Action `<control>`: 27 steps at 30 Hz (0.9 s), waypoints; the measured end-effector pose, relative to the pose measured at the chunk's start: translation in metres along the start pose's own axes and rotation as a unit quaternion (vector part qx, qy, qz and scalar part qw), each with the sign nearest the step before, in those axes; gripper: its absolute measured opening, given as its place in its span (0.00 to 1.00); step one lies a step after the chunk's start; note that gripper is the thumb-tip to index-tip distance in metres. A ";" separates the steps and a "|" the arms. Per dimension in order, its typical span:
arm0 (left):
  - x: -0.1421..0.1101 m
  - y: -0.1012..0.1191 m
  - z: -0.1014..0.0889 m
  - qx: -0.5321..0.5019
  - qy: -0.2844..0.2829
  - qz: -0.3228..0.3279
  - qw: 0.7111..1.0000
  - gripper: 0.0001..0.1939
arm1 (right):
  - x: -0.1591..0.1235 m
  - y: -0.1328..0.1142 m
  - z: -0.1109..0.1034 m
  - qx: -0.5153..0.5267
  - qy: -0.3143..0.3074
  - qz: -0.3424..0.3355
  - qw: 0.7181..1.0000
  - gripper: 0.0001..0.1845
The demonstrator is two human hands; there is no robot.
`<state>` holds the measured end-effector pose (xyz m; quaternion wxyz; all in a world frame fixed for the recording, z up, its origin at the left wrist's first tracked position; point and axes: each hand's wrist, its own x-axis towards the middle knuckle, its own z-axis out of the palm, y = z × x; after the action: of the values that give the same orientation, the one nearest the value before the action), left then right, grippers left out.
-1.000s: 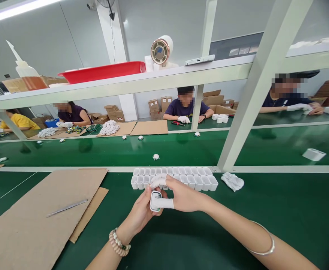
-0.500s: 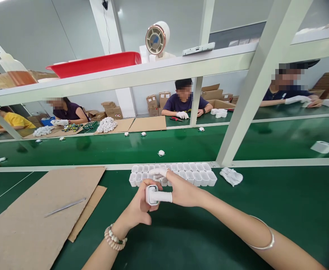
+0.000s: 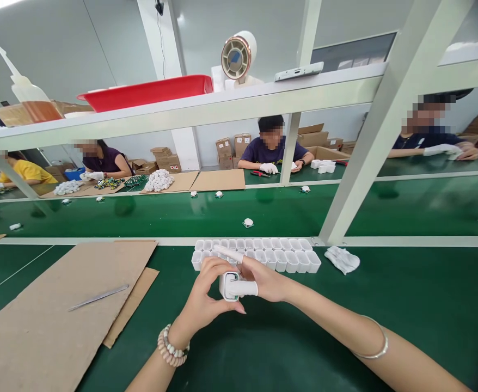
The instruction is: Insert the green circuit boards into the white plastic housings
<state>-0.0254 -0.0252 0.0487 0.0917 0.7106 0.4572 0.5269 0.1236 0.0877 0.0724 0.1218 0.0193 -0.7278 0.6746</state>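
Note:
My left hand (image 3: pixel 206 291) is wrapped around a small white plastic housing (image 3: pixel 223 287), its open end facing me. A green edge, like a circuit board, shows inside the opening. My right hand (image 3: pixel 265 280) wears white finger covers on its thumb and index finger. Its thumb presses into the opening, while the index finger stretches out past the housing; the other fingers are mostly hidden. Just behind both hands stand two rows of similar white housings (image 3: pixel 292 262), open side up, at the table's far edge.
Tweezers (image 3: pixel 99 298) lie on a cardboard sheet (image 3: pixel 38 332) at left. A crumpled white cloth (image 3: pixel 342 260) is right of the rows. Beyond runs a green conveyor (image 3: pixel 173 220) carrying small white-domed boards (image 3: pixel 247 222). A shelf post (image 3: pixel 355 163) rises at right; several co-workers sit opposite.
Both hands and the housing have shifted slightly right in view. My left thumb has come up beneath the housing, and its fingers curl over the top. The view has swung slightly left.

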 end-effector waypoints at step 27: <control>0.003 0.004 0.000 0.007 0.064 0.060 0.996 0.30 | 0.024 -0.025 -0.115 -0.444 0.281 0.190 0.830 0.18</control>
<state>-0.0233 -0.0255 0.0529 0.0260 0.7022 0.4225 0.5725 0.1231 0.2022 0.1090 0.1860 -0.3659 -0.8724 0.2653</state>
